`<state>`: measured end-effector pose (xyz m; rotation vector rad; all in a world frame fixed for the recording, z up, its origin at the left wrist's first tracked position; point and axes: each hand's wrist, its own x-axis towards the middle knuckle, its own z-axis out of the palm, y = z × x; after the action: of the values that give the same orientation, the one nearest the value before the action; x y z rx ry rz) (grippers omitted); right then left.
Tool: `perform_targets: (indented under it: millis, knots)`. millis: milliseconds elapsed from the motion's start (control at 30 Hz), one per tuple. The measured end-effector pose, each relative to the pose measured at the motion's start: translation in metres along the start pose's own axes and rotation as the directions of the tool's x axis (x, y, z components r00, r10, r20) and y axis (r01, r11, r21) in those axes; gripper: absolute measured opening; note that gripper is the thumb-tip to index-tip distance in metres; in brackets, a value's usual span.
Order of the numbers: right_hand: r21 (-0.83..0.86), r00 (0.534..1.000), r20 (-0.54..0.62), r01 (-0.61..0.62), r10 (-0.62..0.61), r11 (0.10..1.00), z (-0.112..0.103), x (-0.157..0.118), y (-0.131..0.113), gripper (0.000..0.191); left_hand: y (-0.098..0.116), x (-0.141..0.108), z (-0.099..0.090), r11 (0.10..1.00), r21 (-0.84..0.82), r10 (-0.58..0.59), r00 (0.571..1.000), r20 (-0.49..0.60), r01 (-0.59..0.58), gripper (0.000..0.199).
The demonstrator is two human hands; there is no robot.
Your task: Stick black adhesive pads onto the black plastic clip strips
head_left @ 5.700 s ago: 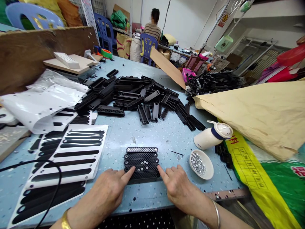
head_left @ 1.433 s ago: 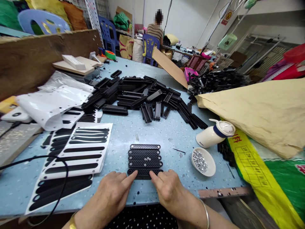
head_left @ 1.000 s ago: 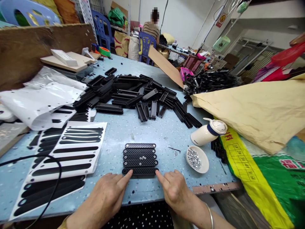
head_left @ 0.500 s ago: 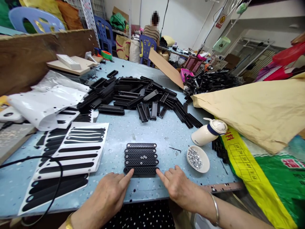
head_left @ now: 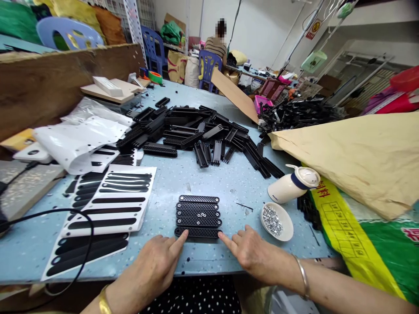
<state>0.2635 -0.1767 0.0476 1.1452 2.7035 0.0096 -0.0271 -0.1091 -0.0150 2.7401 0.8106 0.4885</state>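
Several black textured plastic bars (head_left: 198, 214) lie side by side in front of me, with small silver nuts at their ends and a few loose on top. On the left end of the nearest black bar (head_left: 198, 233) rests the stretched index finger of my left hand (head_left: 160, 257). My right hand (head_left: 250, 250) touches that bar's right end with its index finger, the other fingers loosely curled. Neither hand grips anything; what lies under the fingertips is hidden. To the right stands a white bowl (head_left: 288, 226) of small silver nuts (head_left: 272, 220).
A pile of similar black bars (head_left: 183, 122) spreads across the back. Sheets of black stickers (head_left: 111, 213) and a black cable (head_left: 90, 244) lie left. A cream bottle (head_left: 290, 185) and brown paper (head_left: 353, 152) are right. A seated person (head_left: 212, 46) is far back.
The head view has turned slightly left, so everything sits further right in the picture. Both index fingers stay on the ends of the nearest bar.
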Motion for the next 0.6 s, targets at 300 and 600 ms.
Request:
perform_targets:
  millis: [300,600]
  knots:
    - [0.245,0.903,-0.320,-0.214,0.287,0.946,0.045,0.003,-0.043,0.066,0.003,-0.004,-0.015,0.999,0.033,-0.013,0.994,0.105,0.009,0.068]
    - [0.276,0.873,-0.410,-0.156,0.263,0.948,0.049,0.009,-0.040,0.067,-0.009,-0.008,-0.022,0.991,0.133,-0.053,0.962,0.266,0.018,0.066]
